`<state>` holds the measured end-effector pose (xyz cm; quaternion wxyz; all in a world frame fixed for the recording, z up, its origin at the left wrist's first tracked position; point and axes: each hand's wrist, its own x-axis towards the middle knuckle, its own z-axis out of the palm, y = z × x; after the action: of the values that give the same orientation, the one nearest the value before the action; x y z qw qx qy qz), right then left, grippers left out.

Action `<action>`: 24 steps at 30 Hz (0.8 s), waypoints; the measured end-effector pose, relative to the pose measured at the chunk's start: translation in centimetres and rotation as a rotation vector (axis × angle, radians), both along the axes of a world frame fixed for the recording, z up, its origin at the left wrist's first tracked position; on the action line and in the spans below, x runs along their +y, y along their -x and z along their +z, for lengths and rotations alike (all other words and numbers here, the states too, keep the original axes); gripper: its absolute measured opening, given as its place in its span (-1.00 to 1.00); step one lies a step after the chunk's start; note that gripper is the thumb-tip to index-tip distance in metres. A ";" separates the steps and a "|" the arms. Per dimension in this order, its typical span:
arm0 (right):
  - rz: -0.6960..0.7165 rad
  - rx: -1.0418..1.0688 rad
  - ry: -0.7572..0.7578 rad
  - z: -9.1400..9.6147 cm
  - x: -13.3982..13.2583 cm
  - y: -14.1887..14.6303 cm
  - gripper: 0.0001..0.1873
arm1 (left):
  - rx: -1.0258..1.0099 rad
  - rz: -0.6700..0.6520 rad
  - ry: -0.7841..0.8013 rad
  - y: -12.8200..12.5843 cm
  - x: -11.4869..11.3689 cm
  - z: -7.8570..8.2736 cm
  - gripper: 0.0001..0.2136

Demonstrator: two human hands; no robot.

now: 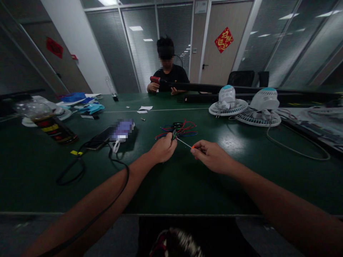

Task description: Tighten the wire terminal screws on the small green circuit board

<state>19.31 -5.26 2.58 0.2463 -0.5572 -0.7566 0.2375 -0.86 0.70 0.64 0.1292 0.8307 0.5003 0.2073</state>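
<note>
A tangle of red, blue, green and black wires (180, 128) lies on the dark green table (187, 178). My left hand (163, 149) is closed around a small connector at the near end of that bundle. My right hand (211, 156) pinches the orange handle of a thin screwdriver (184, 143), whose metal tip points left and reaches the part in my left hand. The two hands sit a short gap apart over the table's middle.
A phone (100, 138) with a black cable lies left of my hands, a plastic bottle (48, 123) further left. Two small white fans (227, 101) rest at the right. Across the table a person (167, 76) holds a red power tool. Paper scraps (145, 108) lie mid-table.
</note>
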 end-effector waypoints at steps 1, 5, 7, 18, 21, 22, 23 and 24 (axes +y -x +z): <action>-0.001 -0.005 0.001 0.0 0.0 0.0 -0.71 | 0.003 0.000 -0.002 0.0 0.0 0.0 -0.78; -0.004 -0.007 0.007 0.1 0.0 0.1 -0.71 | 0.015 0.005 -0.003 0.1 -0.1 0.0 -0.77; -0.004 0.003 0.012 0.1 0.0 0.1 -0.71 | 0.017 0.000 0.000 0.1 -0.1 0.1 -0.76; 0.025 -0.007 -0.003 0.0 0.0 -0.1 -0.70 | 0.004 -0.001 0.021 0.0 -0.1 0.1 -0.75; 0.039 0.000 -0.002 -0.2 0.0 -0.1 -0.71 | 0.024 -0.009 0.012 0.0 0.0 0.0 -0.77; 0.040 0.001 0.001 -0.2 0.0 -0.1 -0.71 | 0.032 -0.010 0.010 0.1 0.0 0.0 -0.77; 0.040 -0.002 0.002 -0.2 0.0 -0.1 -0.72 | 0.040 -0.008 0.008 0.1 0.0 0.0 -0.77; 0.039 -0.007 0.003 -0.2 0.0 -0.1 -0.72 | 0.048 -0.007 0.007 0.1 0.0 -0.1 -0.77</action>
<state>19.40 -5.25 2.35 0.2382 -0.5436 -0.7678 0.2414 -0.94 0.73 0.57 0.1209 0.8366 0.5012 0.1853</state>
